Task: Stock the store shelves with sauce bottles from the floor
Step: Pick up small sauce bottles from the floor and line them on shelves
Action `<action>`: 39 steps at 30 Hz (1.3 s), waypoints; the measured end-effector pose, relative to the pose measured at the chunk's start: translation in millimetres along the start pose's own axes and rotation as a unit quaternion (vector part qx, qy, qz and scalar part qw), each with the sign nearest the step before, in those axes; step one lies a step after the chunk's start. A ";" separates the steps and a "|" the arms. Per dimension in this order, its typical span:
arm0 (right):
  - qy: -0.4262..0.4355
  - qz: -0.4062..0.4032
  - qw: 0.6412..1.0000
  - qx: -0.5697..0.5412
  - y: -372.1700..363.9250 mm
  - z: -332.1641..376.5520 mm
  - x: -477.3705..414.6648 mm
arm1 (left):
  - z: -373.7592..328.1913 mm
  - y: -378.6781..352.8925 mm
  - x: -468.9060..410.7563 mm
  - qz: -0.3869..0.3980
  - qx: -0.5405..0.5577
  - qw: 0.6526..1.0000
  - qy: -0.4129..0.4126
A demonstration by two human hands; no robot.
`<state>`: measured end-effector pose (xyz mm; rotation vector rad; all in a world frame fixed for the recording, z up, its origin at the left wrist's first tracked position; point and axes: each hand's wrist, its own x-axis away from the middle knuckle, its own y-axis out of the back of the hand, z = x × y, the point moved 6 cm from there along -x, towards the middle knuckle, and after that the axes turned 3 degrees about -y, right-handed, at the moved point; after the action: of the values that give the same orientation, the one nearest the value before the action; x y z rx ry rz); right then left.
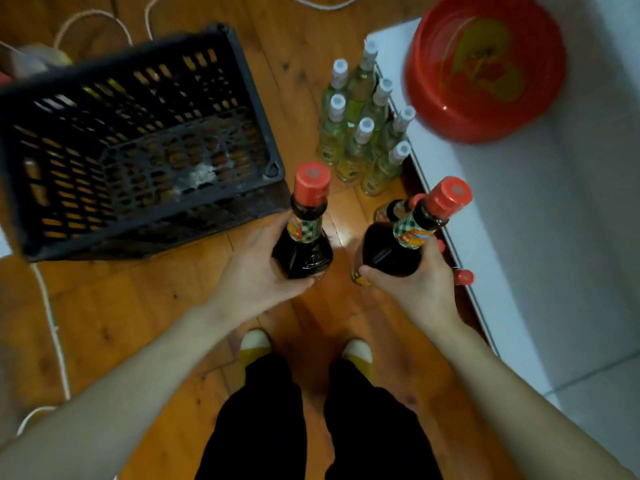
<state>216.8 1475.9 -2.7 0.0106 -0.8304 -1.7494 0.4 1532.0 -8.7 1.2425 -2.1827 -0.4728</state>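
The left hand [259,268] grasps the left sauce bottle [304,251] round its dark shoulder, thumb on the near side and red cap pointing to 12 o'clock. The right hand [420,289] wraps the right sauce bottle [388,252] the same way, and this one is tilted with its cap toward 1 o'clock. Both bottles are held above the wooden floor [138,323] near the frame's centre, with a narrow gap between them.

The open strip of floor is bounded at 3 o'clock by the edge of a white shelf unit [554,237], which runs just beside the right hand. At 10 o'clock it is bounded by a black plastic crate [138,233], whose near corner is close to the left bottle's cap. The forearms reach in from 7 and 5 o'clock, wrists roughly level.

The crate's lattice bottom shows a pale smear. A red basin [420,98] sits on the unit at 1 o'clock. At 12 o'clock a cluster of pale yellow-green bottles [360,133] with white caps stands upright on the floor, against the unit's edge. Just behind the right sauce bottle, a third red-capped bottle [393,209] is partly hidden. A white cord [52,323] trails along the floor at 9 o'clock.
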 end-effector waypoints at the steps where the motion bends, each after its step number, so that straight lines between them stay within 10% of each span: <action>1: 0.000 -0.001 1.000 -0.004 15.0 16.1 11.4 | -22.2 13.8 9.7 -0.011 0.002 1.000 -0.002; 13: 0.017 -0.090 0.996 -0.023 205.9 200.7 182.3 | -276.3 158.1 132.4 -0.057 0.051 0.994 -0.076; 24: 0.042 -0.270 0.961 -0.045 307.8 296.1 406.2 | -451.4 227.3 263.7 0.049 0.007 0.947 -0.316; 39: -0.050 -0.480 0.876 0.006 482.1 209.5 740.3 | -662.1 57.8 492.9 0.250 0.092 0.837 -0.478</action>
<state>272.0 906.1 702.0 0.4079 -0.9925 -2.6924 187.1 1121.8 685.1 0.4403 -3.3205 -0.7755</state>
